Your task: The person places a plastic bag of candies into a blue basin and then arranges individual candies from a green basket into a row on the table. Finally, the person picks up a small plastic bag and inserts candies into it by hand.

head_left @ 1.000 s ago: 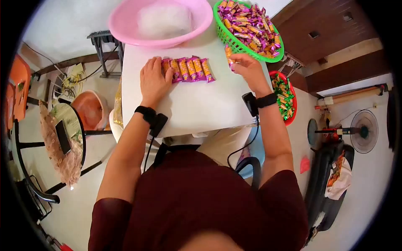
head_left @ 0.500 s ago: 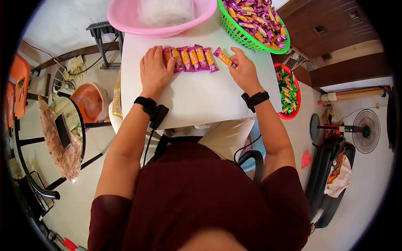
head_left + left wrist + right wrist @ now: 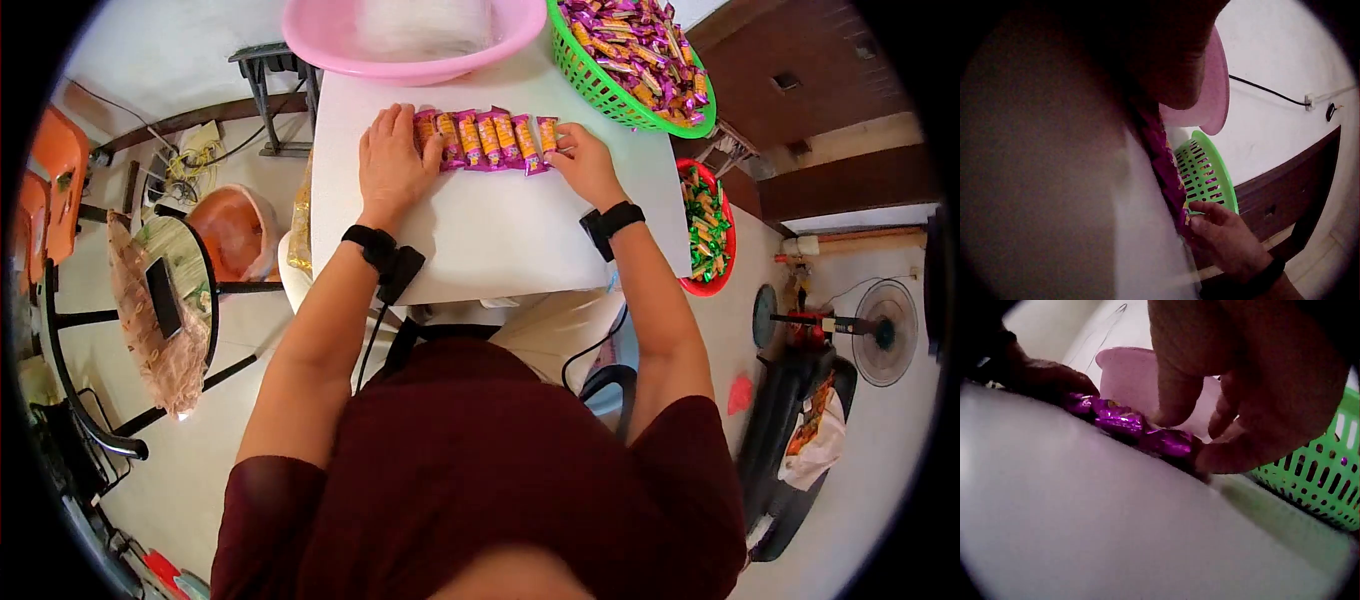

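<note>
Several small snack bars [image 3: 487, 138] in purple and yellow wrappers lie side by side in a row on the white table [image 3: 490, 230]. At the row's left end rests my left hand [image 3: 394, 168], fingers extended, its thumb against the leftmost wrapper. My right hand [image 3: 590, 166] pinches one more wrapped snack bar [image 3: 546, 130] between thumb and fingers, standing right at the row's right end. In the right wrist view, the thumb and fingertips close around that end wrapper [image 3: 1169, 442]. The left wrist view is dark, with much of the row hidden behind the left hand.
A pink basin [image 3: 400, 68] holding clear plastic stands at the table's back. Beside it, a green basket [image 3: 620, 95] is heaped with the same wrapped bars. Low on the right sits a red basket [image 3: 728, 240] of green-wrapped pieces. A black cable runs from each wrist camera.
My right hand has brought its snack bar from beside the green basket leftward to the row's right end, turning it upright alongside the others. My left hand has stayed at the row's left end.
</note>
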Demonstrator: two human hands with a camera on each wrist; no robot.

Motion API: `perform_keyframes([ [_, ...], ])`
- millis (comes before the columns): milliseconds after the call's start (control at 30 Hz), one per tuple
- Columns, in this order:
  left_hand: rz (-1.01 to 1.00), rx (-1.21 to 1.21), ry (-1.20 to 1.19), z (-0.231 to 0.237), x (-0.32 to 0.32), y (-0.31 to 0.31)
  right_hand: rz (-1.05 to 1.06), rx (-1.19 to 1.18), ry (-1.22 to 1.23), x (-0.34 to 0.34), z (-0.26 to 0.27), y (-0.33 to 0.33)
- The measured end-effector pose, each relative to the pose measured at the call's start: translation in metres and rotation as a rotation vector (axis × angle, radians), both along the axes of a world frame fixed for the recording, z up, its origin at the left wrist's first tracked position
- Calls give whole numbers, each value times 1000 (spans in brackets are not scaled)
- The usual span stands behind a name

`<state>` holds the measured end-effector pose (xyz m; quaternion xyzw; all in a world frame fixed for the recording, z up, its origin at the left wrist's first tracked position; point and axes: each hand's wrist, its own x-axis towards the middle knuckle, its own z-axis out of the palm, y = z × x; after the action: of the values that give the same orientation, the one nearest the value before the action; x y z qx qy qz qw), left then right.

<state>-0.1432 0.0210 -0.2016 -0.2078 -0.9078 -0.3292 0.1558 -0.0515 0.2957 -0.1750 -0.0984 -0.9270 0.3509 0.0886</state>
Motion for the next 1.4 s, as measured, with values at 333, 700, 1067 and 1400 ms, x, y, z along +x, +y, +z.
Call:
perform_keyframes([
  [333,-94,429,-62,-4,-17,-17,205,463,189,6,14,-17],
  [700,-522,-493,-11,40,29,-22,321,497,-72,8,4,-74],
  [1067,-433,-470,72,59,3,-60,293,351,185,-14,75,-100],
  [1400,-434,-384,-177,35,35,-101,395,528,155,-169,142,-54],
])
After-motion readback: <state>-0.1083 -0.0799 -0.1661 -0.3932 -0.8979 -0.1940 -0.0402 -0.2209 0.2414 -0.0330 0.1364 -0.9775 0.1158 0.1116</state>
